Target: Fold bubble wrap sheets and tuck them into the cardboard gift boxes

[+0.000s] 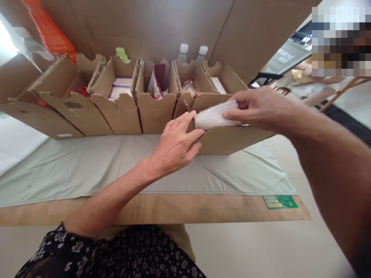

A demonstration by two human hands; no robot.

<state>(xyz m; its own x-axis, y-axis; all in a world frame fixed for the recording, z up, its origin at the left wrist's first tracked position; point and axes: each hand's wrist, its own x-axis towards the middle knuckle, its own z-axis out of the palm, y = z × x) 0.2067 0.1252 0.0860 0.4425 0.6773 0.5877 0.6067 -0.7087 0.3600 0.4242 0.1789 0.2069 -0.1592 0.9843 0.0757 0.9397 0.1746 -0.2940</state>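
A white pack in filmy plastic (216, 114) lies partly inside a low cardboard box (234, 139) at the front right; I cannot make out what is in it. My right hand (252, 106) pinches its right end between thumb and fingers. My left hand (181, 141) grips the left end of that box, fingers over the edge and thumb beside the pack. Behind the box, a cardboard bin (227, 77) has a white item in it. The neighbouring bin (185, 100) contains clear-wrapped packets (188, 87).
More cardboard bins stand leftward: one with a red-and-white packet (156, 85), one with white packs (121, 87). Two white-capped bottles (183, 52), a light green item (122, 54) and an orange item (52, 29) are behind. Pale cloth (116, 170) covers the wooden table (174, 208). A person is at upper right.
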